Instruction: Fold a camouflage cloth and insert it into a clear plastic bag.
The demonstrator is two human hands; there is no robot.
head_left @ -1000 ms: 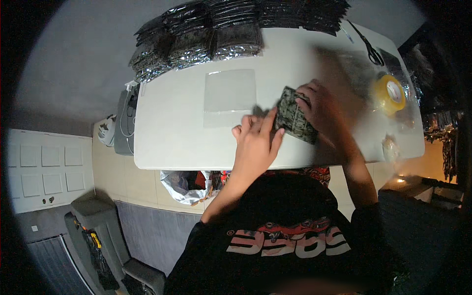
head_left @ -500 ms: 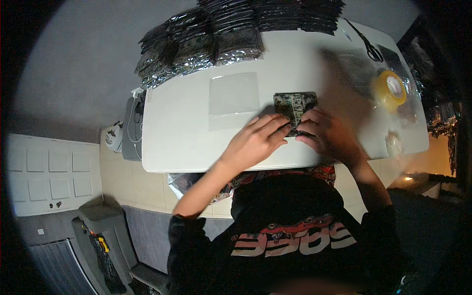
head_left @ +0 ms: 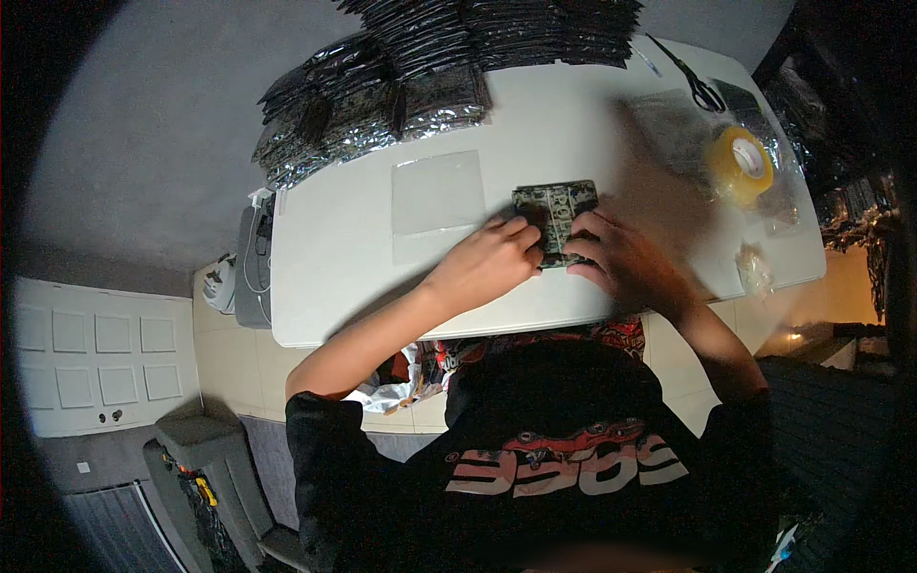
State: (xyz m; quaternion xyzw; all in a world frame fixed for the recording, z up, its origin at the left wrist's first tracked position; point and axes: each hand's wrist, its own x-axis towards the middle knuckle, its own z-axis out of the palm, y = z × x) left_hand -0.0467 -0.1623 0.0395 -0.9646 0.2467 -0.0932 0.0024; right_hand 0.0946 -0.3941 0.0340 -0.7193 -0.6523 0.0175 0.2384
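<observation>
A small flat rectangle of folded camouflage-patterned cloth [head_left: 557, 205], dark green and black with pale lettering, lies on the white table [head_left: 363, 277] in front of me. My left hand [head_left: 494, 254] has its fingers curled over the left edge of the cloth. At the opposite edge my right hand [head_left: 621, 256] grips with bent fingers, its thumb near the lower corner. The fingertips partly hide both sides of the cloth. Left of it, a clear plastic bag [head_left: 437, 196] lies flat on the table.
Stacks of dark packets in shiny plastic [head_left: 444, 100] line the far left and back. At the right are a yellow tape roll [head_left: 743, 167], black scissors [head_left: 705, 94], loose clear plastic [head_left: 669, 134] and a crumpled clear piece [head_left: 755, 270] near the front edge.
My left hand has shifted left, and its fingers are more curled at the edge of the cloth. More of the patterned face shows between my hands. The whole view has shifted slightly.
</observation>
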